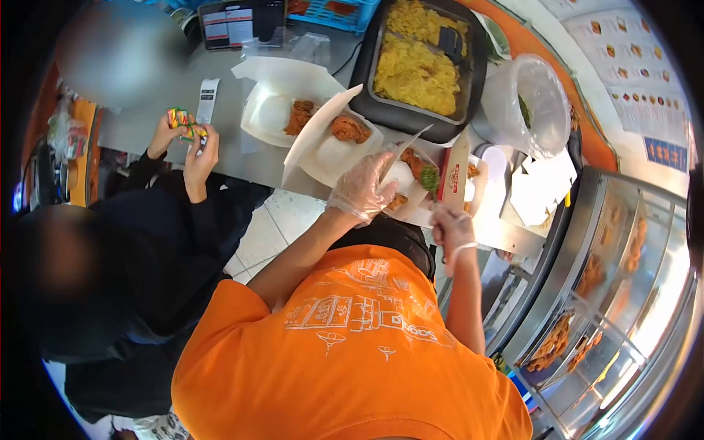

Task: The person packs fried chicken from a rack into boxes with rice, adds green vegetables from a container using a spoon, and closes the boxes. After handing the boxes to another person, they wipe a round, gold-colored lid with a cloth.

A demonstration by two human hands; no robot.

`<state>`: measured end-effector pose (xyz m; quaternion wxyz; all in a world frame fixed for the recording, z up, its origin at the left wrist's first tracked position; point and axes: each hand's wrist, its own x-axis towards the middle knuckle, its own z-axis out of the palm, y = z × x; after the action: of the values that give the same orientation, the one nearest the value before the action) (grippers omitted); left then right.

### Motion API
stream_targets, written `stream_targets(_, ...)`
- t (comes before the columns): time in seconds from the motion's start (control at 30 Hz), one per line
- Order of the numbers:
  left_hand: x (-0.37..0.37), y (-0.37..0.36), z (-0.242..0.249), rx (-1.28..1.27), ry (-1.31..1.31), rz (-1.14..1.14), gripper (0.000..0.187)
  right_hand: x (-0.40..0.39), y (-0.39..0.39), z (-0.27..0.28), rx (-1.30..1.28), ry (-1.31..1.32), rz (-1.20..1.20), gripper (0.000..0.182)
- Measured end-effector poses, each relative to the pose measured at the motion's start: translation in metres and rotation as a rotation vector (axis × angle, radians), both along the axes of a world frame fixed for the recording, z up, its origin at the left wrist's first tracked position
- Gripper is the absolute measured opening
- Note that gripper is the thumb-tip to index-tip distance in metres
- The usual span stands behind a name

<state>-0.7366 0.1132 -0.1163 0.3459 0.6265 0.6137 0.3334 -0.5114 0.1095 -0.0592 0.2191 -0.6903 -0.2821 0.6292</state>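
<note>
My left hand, in a clear plastic glove, grips the lid edge of an open white takeaway box at the counter's near edge. The box holds pieces of fried chicken. My right hand is closed around a thin utensil, and its tip carries a clump of green food over the box. Two more open white boxes with fried chicken, a left box and a middle box, lie further left on the counter.
A dark tray of yellow rice sits at the back, beside a clear plastic tub. At left, a person in dark clothes holds small colourful packets near a receipt. A glass display case of fried food stands at right.
</note>
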Motion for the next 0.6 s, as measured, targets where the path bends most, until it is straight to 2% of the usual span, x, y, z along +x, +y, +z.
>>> stream_targets(0.07, -0.005, 0.007, 0.002, -0.057, -0.022, 0.024, 0.051, -0.010, -0.009, -0.028, 0.005, 0.000, -0.001, 0.014)
stream_targets(0.1, -0.006, 0.008, -0.012, 0.138, 0.052, 0.055, 0.049, -0.008, -0.013, -0.051, 0.058, -0.030, 0.031, 0.017)
stream_targets(0.13, -0.009, 0.009, -0.011, 0.133, 0.052, 0.032, 0.049, -0.007, -0.015, -0.073, 0.053, -0.029, 0.008, 0.017)
stream_targets(0.17, -0.013, 0.011, -0.007, 0.061, -0.007, 0.030, 0.049, -0.006, -0.012, -0.094, 0.114, -0.102, 0.094, 0.020)
stream_targets(0.2, -0.014, 0.012, -0.004, -0.012, -0.063, 0.031, 0.049, -0.009, -0.009, -0.100, 0.175, -0.173, 0.184, 0.022)
stream_targets(0.23, -0.013, 0.012, -0.003, 0.114, -0.045, 0.073, 0.046, -0.013, -0.006, -0.103, 0.175, -0.169, 0.172, 0.022)
stream_targets(0.27, -0.012, 0.011, 0.006, 0.115, -0.040, 0.066, 0.046, -0.022, -0.001, -0.096, 0.165, -0.139, 0.114, 0.024)
stream_targets(0.33, -0.009, 0.002, 0.038, -0.034, -0.202, 0.127, 0.038, -0.033, 0.005, -0.094, 0.159, -0.106, 0.055, 0.026)
stream_targets(0.37, -0.003, -0.006, 0.046, 0.018, -0.242, 0.123, 0.029, -0.036, 0.006, -0.096, 0.165, -0.127, 0.039, 0.026)
stream_targets(0.4, 0.005, -0.012, 0.044, 0.017, -0.243, 0.122, 0.029, -0.037, 0.006, -0.098, 0.171, -0.150, 0.025, 0.025)
stream_targets(0.47, 0.022, -0.024, 0.026, -0.242, -0.639, -0.162, 0.027, -0.032, 0.003, -0.114, 0.163, -0.052, -0.034, 0.024)
stream_targets(0.5, 0.031, -0.028, 0.015, -0.244, -0.644, -0.159, 0.027, -0.030, 0.002, -0.116, 0.156, 0.048, -0.089, 0.023)
stream_targets(0.57, 0.046, -0.028, -0.005, 0.003, -0.130, -0.053, 0.038, -0.026, 0.002, -0.112, 0.106, 0.093, -0.110, 0.021)
stream_targets(0.6, 0.048, -0.024, -0.011, 0.006, -0.131, -0.045, 0.038, -0.027, 0.005, -0.106, 0.058, 0.143, -0.135, 0.019)
